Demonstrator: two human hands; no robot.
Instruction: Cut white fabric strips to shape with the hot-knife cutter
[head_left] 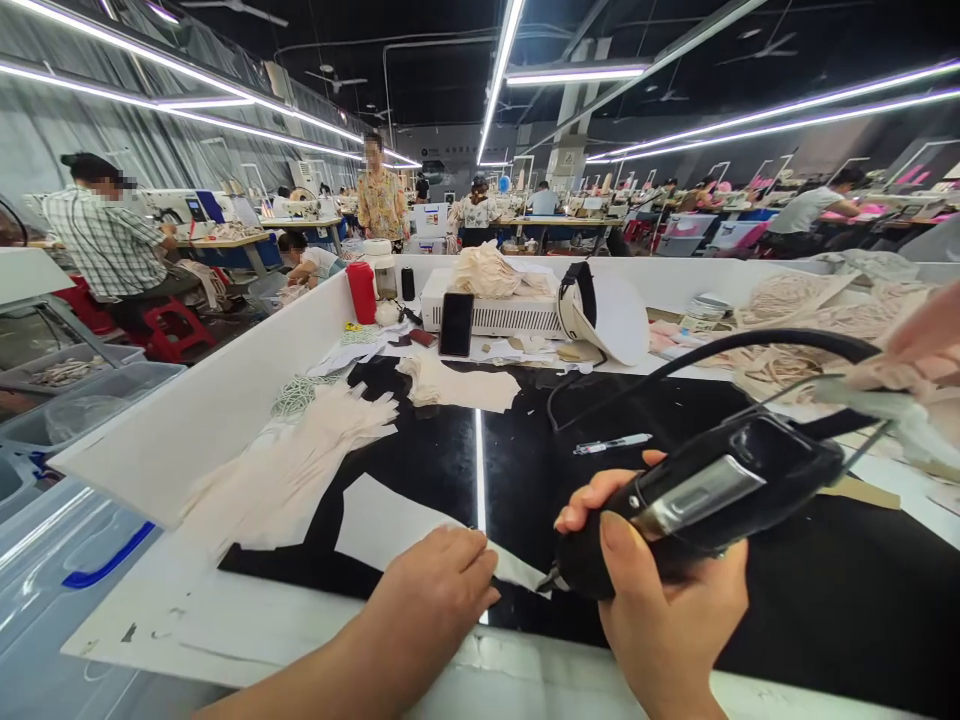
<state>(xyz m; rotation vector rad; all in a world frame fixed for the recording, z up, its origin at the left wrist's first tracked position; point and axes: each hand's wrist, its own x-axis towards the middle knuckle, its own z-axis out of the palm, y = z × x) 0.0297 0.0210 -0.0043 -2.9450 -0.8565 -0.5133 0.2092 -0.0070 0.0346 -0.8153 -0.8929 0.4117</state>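
My right hand (667, 590) grips a black hand-held tool (705, 495) with a silver panel, its tip pointing down to the left at a pale fabric piece (397, 525) on the black work surface (825, 590). A black cable (720, 350) loops from the tool across the table. My left hand (435, 590) rests flat on the near edge of that fabric piece, fingers pressing it down beside the tool's tip.
A stack of cream fabric cut-outs (300, 460) lies at left. A pen (611, 443), a phone (456, 325) leaning on a white box (495, 310), a red bottle (361, 292) and more fabric heaps (795, 330) sit farther back. Another person's fingers (919, 340) reach in at right. Workers sit at distant tables.
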